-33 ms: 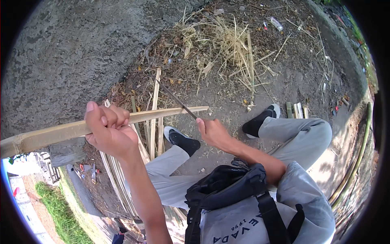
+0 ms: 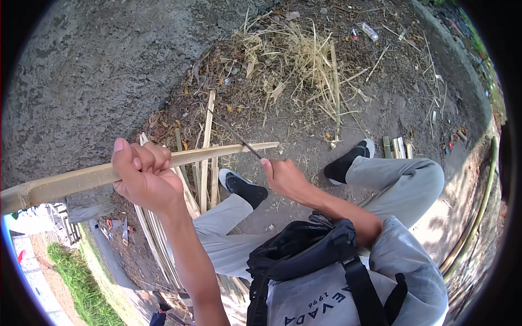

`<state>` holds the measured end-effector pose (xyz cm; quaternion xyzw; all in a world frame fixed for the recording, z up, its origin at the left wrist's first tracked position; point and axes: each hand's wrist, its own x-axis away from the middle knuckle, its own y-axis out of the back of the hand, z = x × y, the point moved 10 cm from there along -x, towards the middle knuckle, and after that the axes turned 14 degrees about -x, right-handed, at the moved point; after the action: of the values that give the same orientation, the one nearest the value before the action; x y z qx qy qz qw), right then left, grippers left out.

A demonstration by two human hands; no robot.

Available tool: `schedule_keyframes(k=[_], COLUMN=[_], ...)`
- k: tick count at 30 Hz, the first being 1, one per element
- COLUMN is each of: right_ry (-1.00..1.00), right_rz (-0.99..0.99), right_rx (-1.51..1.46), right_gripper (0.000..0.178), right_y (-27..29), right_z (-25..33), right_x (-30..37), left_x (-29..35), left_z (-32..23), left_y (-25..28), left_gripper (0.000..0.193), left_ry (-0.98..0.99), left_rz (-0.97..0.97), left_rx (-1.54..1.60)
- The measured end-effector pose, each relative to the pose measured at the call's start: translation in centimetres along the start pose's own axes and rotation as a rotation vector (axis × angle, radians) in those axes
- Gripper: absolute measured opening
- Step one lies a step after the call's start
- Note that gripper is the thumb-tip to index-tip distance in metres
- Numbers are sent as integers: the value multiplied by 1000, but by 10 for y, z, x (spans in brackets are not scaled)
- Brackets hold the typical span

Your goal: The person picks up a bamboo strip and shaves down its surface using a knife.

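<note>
Head view: our left grip (image 2: 149, 175) clenches bamboo strip (image 2: 73, 179); right grip (image 2: 284, 175) holds knife (image 2: 237, 136) across strip's three-o'clock end; it might slip if over-pressed.

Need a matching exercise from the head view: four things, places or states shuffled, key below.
1. left hand
2. right hand
3. long dark blade
4. pale dry shavings

A. lying heaped on the ground, toward the top of the view
B. crossing the bamboo strip near its tapered end
C. closed round the bamboo strip
D. gripping the near end of a tool

Pairs: 1-C, 2-D, 3-B, 4-A
</note>
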<state>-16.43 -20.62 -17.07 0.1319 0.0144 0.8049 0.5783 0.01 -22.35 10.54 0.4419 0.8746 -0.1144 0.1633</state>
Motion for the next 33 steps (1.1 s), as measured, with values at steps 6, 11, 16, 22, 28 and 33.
schedule_keyframes(k=[6,11,16,22,28,33], right_ry=[108,-22,51,-150,-17,-11], right_rz=[-77,-72,-100,18,-95,-45], right_rx=[-58,-26,-26,-57,-20,3], right_gripper=[49,51,53,49,52,50], right_y=[8,13,8,-7,-7,-9], right_z=[24,-22,-15,-39,-38,1], right_x=[15,0,10,6,1,13], left_x=[14,16,23,20,14,15], left_z=[-6,-3,-11,0,0,-2], left_y=[-7,-18,-11,18,28,33], left_gripper=[41,40,40,41,43,43], left_ry=[-16,-53,-68,-58,-37,-40], left_rz=[150,116,107,113,35,30], left_rx=[24,45,42,83,44,15])
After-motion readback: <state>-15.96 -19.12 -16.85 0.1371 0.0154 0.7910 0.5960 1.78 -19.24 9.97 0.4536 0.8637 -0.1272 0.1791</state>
